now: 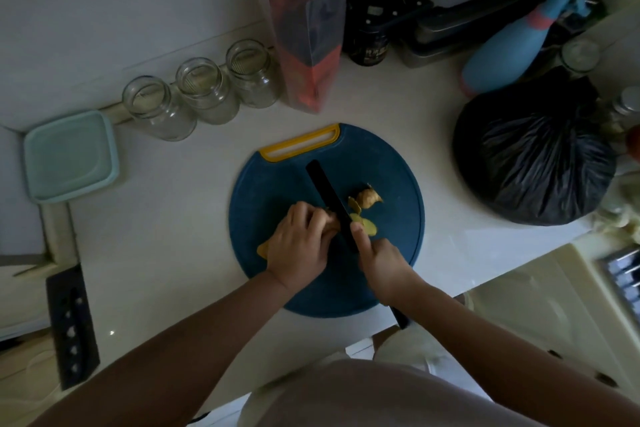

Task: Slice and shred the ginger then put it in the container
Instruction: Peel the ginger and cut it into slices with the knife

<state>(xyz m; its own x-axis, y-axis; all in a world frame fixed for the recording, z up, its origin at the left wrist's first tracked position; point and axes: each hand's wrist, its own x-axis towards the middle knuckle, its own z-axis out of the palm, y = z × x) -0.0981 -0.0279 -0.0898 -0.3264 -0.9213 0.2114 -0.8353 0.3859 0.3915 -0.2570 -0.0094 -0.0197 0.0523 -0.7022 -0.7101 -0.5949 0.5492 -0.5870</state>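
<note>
Gripping knife, right hand; left hand clamps ginger.

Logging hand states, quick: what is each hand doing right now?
Left hand: fingers curled on the ginger piece, holding it on the cutting board.
Right hand: gripping the knife.

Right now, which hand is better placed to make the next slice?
The right hand: it grips the black-bladed knife over the round blue cutting board; the left hand holds the tan ginger piece.
</note>
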